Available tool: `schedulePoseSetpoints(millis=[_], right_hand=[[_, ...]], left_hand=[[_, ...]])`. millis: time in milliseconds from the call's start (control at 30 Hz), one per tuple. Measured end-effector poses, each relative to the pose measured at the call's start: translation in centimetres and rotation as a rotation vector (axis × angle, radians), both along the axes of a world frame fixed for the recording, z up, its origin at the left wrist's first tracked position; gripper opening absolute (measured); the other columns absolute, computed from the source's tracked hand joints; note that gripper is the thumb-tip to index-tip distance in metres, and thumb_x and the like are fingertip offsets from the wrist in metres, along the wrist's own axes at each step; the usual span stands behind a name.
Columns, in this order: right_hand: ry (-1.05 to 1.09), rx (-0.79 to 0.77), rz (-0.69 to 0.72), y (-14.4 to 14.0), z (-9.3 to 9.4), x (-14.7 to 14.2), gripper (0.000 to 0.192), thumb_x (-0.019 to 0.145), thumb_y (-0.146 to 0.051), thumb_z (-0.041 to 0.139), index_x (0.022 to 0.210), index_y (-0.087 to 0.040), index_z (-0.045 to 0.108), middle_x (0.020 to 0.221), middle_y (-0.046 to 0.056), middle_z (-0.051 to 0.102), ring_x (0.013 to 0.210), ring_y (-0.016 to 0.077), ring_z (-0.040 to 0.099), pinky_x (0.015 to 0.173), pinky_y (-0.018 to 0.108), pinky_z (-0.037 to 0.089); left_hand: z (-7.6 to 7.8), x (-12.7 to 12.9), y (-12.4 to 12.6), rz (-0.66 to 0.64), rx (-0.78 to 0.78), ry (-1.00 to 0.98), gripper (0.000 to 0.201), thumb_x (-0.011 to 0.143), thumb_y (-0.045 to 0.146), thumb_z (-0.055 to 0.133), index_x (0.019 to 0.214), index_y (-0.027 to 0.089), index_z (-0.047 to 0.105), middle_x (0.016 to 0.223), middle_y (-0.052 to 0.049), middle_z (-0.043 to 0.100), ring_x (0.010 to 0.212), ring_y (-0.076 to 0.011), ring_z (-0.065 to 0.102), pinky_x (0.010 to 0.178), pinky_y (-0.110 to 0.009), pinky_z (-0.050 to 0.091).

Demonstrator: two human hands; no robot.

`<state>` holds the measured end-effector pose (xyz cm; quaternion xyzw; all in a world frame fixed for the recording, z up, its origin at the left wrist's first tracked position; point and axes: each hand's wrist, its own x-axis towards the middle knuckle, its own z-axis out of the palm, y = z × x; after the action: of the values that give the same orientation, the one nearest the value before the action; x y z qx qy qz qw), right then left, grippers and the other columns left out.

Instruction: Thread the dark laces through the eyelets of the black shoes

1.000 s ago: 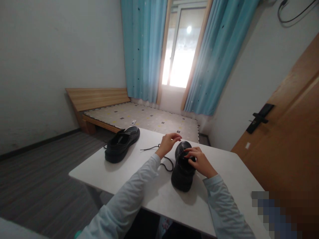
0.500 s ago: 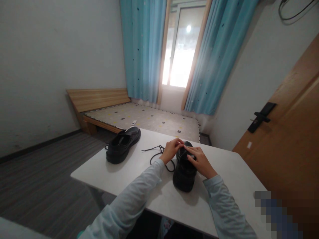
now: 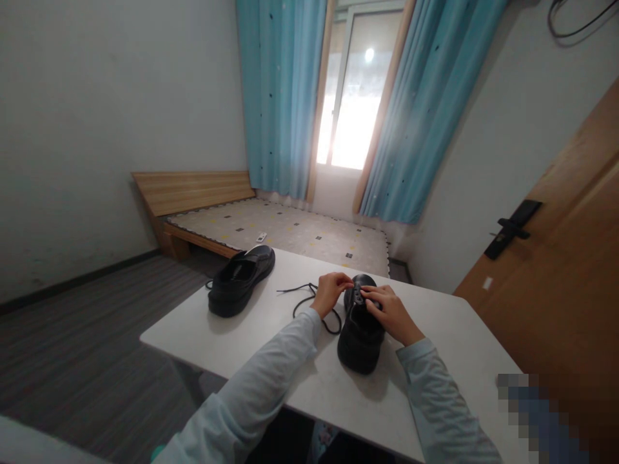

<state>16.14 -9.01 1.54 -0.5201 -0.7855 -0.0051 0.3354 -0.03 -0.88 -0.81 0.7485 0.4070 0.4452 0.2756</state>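
Observation:
A black lace-up shoe (image 3: 360, 351) sits on the white table (image 3: 271, 351), its heel towards me and its toe pointing away. My left hand (image 3: 331, 293) pinches at the left side of the eyelets, closed on what looks like the black shoelace; the fingertips hide the exact spot. From under that wrist, a length of black shoelace (image 3: 302, 301) loops out over the tabletop. My right hand (image 3: 393, 314) grips the shoe's upper from the right, fingers on the eyelet flap and thumb near the opening. Further left stands a second black shoe (image 3: 236, 290).
Beyond the table is a bed with a patterned mattress (image 3: 300, 225) and a wooden headboard (image 3: 193, 192). A small white remote-like object (image 3: 262, 238) lies on the mattress. Blue curtains (image 3: 285, 96) frame the window. A wooden door (image 3: 556, 258) is at the right.
My left fingers have drawn slightly left, away from my right fingers, uncovering the eyelets between them. My right hand stays on the shoe. The view has shifted a little.

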Motion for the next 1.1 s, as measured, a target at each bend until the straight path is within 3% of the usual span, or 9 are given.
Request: schedulePoseSetpoints(millis=[267,500,667,900,1100], right_hand=[[0.015,-0.050,-0.022,0.0,0.0,-0.1,0.027,0.082,-0.022,0.047,0.102,-0.020,0.065,0.100,0.008,0.068,0.092,0.0239,0.055,0.085,0.042,0.044],[0.118,-0.074,-0.040,0.2,0.4,-0.5,0.029,0.087,-0.027,0.039,0.113,-0.020,0.051,0.100,0.008,0.066,0.096,0.0219,0.060,0.086,0.038,0.045],[0.018,-0.054,-0.184,1.3,0.6,-1.1,0.025,0.087,-0.024,0.039,0.102,-0.016,0.057,0.094,0.012,0.068,0.087,0.0251,0.064,0.078,0.037,0.046],[0.077,-0.097,-0.271,1.7,1.0,-1.6,0.015,0.079,-0.020,0.051,0.083,-0.019,0.065,0.082,0.006,0.072,0.076,0.0200,0.067,0.072,0.029,0.048],[0.123,-0.119,-0.320,2.5,1.3,-1.8,0.019,0.077,-0.018,0.053,0.085,-0.016,0.070,0.081,0.006,0.073,0.073,0.0179,0.067,0.072,0.026,0.048]], left_hand=[[-0.1,0.1,0.2,-0.064,0.031,-0.035,0.013,0.078,0.014,0.059,0.081,0.019,0.070,0.082,-0.001,0.071,0.077,-0.0120,0.064,0.074,-0.022,0.048],[0.2,-0.1,-0.1,-0.049,0.179,0.118,0.012,0.081,0.017,0.056,0.085,0.021,0.066,0.082,-0.002,0.068,0.083,-0.0145,0.060,0.079,-0.025,0.045],[-0.1,-0.1,0.0,-0.044,0.172,0.050,0.016,0.078,0.015,0.059,0.093,0.020,0.061,0.083,-0.001,0.067,0.080,-0.0131,0.062,0.076,-0.024,0.046],[-0.2,0.1,-0.2,-0.030,0.063,-0.009,0.013,0.077,0.015,0.062,0.089,0.020,0.060,0.076,0.001,0.068,0.074,-0.0118,0.065,0.072,-0.022,0.046],[-0.2,0.1,-0.5,-0.050,0.096,0.025,0.009,0.081,0.019,0.058,0.088,0.021,0.063,0.082,0.000,0.071,0.079,-0.0128,0.066,0.072,-0.022,0.047]])
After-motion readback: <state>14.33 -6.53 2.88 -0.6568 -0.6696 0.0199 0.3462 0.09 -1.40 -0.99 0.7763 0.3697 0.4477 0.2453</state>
